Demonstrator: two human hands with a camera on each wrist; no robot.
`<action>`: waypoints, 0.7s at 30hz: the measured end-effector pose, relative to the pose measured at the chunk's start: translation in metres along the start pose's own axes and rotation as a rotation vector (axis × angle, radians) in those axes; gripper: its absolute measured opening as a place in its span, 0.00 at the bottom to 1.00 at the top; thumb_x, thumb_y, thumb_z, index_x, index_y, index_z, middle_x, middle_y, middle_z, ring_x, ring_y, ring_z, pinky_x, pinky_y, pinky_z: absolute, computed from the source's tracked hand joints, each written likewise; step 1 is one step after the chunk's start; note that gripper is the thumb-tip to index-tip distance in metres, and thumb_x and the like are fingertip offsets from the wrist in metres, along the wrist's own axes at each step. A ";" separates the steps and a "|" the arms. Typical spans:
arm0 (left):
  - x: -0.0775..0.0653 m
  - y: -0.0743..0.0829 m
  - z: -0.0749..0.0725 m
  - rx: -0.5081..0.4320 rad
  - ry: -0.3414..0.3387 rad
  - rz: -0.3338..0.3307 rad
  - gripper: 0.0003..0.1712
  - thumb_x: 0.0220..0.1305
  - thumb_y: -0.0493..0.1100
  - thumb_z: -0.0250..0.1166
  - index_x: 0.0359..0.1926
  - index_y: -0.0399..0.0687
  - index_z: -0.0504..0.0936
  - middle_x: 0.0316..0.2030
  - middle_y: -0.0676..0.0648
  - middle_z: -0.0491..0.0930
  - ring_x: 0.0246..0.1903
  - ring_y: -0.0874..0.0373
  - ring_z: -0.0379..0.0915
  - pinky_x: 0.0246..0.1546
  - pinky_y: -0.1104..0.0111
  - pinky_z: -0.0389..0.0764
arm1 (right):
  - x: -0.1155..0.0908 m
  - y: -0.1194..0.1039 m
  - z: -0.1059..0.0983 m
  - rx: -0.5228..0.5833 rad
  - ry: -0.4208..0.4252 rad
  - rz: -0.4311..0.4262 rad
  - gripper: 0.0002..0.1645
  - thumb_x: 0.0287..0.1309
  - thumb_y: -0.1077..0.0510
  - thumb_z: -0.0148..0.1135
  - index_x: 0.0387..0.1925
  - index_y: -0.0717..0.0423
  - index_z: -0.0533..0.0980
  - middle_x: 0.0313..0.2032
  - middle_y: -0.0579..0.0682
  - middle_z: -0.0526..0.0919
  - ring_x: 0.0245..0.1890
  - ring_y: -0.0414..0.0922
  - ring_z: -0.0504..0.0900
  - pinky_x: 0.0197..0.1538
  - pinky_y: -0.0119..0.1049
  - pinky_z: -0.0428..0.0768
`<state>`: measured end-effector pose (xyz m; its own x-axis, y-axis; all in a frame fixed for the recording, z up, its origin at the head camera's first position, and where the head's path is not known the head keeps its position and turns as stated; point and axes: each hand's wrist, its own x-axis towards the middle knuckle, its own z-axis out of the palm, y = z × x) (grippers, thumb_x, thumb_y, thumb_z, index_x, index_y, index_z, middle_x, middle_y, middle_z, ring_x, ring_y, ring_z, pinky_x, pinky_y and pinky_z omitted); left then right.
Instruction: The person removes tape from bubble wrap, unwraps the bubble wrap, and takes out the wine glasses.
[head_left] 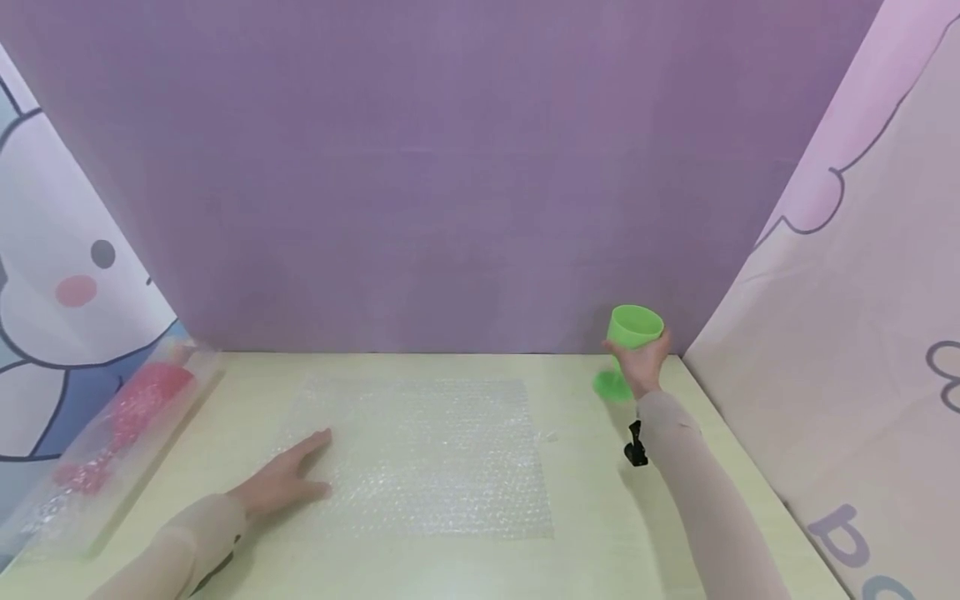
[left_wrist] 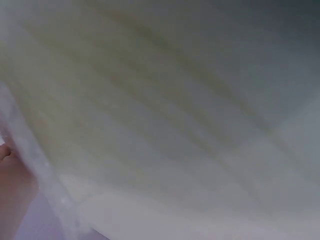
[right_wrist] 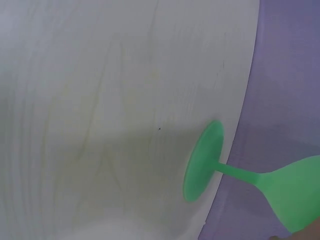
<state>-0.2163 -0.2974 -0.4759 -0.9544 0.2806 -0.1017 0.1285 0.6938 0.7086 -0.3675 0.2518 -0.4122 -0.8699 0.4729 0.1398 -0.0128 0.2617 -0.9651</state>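
Note:
A green plastic goblet (head_left: 636,323) is at the back right of the table, gripped round its bowl by my right hand (head_left: 641,362). In the right wrist view the goblet's round foot (right_wrist: 204,162) and thin stem show, with the foot close over the tabletop. My left hand (head_left: 281,482) has its fingers spread at the left edge of a flat sheet of bubble wrap (head_left: 435,458). The sheet lies in the middle of the table. Only part of that hand (left_wrist: 17,192) appears in the left wrist view, beside a strip of the wrap.
On the left of the table (head_left: 600,533) lies a red goblet (head_left: 146,400) rolled in bubble wrap. A purple panel (head_left: 450,183) closes off the back, and printed cloth walls stand at both sides.

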 end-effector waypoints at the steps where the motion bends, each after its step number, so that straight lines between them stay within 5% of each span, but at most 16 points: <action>1: 0.000 0.000 0.000 -0.003 -0.001 0.002 0.53 0.50 0.54 0.66 0.70 0.40 0.49 0.69 0.33 0.44 0.67 0.33 0.37 0.64 0.40 0.39 | -0.001 0.000 0.000 0.004 0.003 0.004 0.68 0.40 0.58 0.73 0.70 0.47 0.32 0.68 0.54 0.48 0.68 0.51 0.52 0.72 0.45 0.50; 9: 0.001 -0.003 -0.001 -0.014 -0.007 -0.010 0.54 0.50 0.55 0.66 0.70 0.40 0.48 0.69 0.33 0.43 0.67 0.33 0.36 0.64 0.39 0.38 | -0.025 0.006 0.005 0.004 -0.035 0.088 0.65 0.43 0.58 0.71 0.69 0.56 0.35 0.67 0.60 0.49 0.67 0.56 0.53 0.71 0.49 0.50; 14: 0.001 -0.007 0.000 -0.034 -0.016 -0.006 0.53 0.50 0.55 0.66 0.70 0.41 0.48 0.70 0.33 0.42 0.68 0.34 0.35 0.65 0.40 0.37 | -0.069 0.002 0.008 -0.109 -0.270 0.167 0.61 0.50 0.54 0.65 0.68 0.63 0.32 0.68 0.67 0.44 0.68 0.62 0.46 0.70 0.55 0.46; 18: 0.000 -0.005 -0.001 -0.023 -0.020 0.002 0.53 0.50 0.54 0.66 0.70 0.40 0.49 0.69 0.33 0.43 0.67 0.33 0.36 0.64 0.40 0.38 | -0.111 -0.004 0.019 -0.230 -0.499 0.068 0.60 0.53 0.53 0.63 0.69 0.64 0.30 0.69 0.68 0.39 0.68 0.64 0.43 0.69 0.57 0.47; 21: 0.000 -0.003 -0.002 -0.026 -0.021 -0.016 0.53 0.50 0.55 0.66 0.70 0.41 0.48 0.70 0.34 0.43 0.68 0.34 0.35 0.65 0.40 0.37 | -0.142 -0.010 0.031 -0.297 -0.606 -0.096 0.56 0.52 0.54 0.64 0.68 0.67 0.39 0.67 0.69 0.48 0.65 0.67 0.54 0.65 0.58 0.59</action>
<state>-0.2172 -0.3003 -0.4766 -0.9505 0.2837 -0.1271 0.1064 0.6809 0.7246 -0.2586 0.1559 -0.4290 -0.9953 -0.0958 -0.0106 -0.0430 0.5394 -0.8410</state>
